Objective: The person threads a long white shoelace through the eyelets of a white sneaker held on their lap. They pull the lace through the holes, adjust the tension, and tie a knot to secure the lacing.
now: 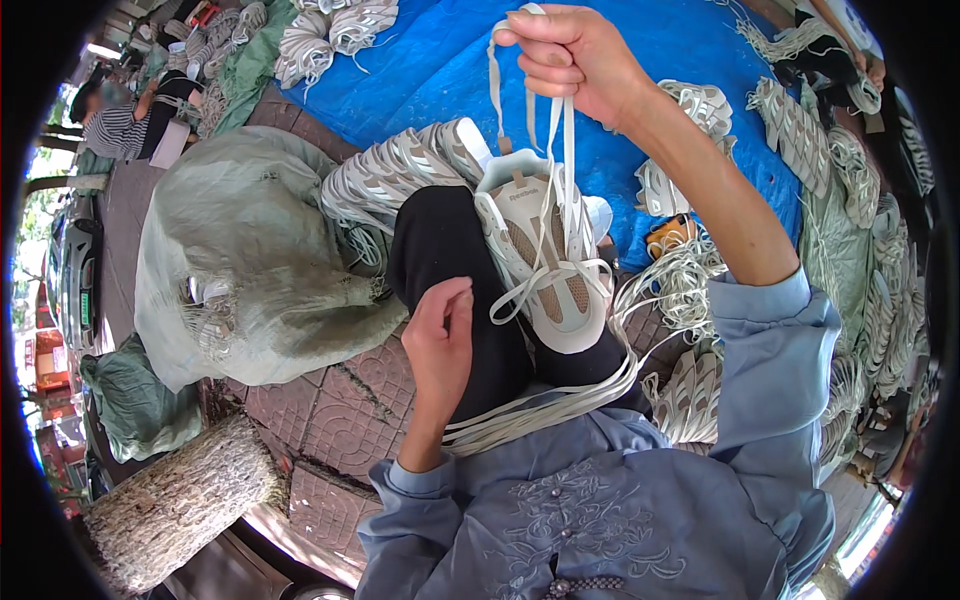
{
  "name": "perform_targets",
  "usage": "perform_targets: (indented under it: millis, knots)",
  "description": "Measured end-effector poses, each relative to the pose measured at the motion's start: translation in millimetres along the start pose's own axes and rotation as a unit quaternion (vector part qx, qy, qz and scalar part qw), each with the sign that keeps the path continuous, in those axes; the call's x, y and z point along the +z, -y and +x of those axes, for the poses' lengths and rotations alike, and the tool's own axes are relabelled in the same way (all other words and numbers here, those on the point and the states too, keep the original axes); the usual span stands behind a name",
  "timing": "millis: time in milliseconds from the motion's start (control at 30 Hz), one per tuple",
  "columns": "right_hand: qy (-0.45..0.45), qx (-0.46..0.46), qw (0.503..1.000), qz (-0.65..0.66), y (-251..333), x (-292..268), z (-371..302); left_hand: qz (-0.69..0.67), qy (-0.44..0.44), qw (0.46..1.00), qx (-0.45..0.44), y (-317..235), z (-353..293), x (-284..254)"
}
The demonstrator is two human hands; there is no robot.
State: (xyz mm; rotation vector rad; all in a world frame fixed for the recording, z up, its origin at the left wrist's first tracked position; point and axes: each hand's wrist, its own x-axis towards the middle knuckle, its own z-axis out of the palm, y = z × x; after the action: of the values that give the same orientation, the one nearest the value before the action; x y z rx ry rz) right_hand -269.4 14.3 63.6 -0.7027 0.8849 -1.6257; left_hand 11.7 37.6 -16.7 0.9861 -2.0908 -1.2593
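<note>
A beige and white sneaker upper rests on my black-clad knees, its toe toward me. A flat cream shoelace runs partly through its eyelets, and loose loops cross over the tongue. High above the shoe, at the far side, my right hand grips the lace and draws it up taut; a second length hangs from the fingers. My left hand is over my left thigh, apart from the shoe, fingers curled and thumb pressed to them, with no lace visible in it. A bundle of cream laces lies across my lap.
Nested shoe uppers lean beside a large grey-green sack on my left. A blue tarp spreads ahead, with more uppers and tangled laces to the right. A stone block stands lower left. Other people sit farther off.
</note>
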Motion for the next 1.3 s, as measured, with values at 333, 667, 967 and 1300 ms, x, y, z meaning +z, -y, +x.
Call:
perform_targets:
  millis: [333, 667, 967, 1300]
  knots:
    - [0.112, -0.053, 0.992, 0.035, -8, 11, 19, -0.3, 0.251, 0.92, 0.005, -29, 101, 69]
    - [0.041, 0.015, 0.773, -0.633, -61, -69, -126, -0.437, 0.138, 0.869, -0.186, -11, 109, 76]
    - [0.047, -0.142, 0.889, -0.434, -140, -71, -174, -0.43, 0.15, 0.87, -0.189, -11, 109, 80]
    - [-0.082, -0.03, 0.938, 0.335, -131, -74, -183, -0.437, 0.152, 0.868, -0.183, -7, 109, 80]
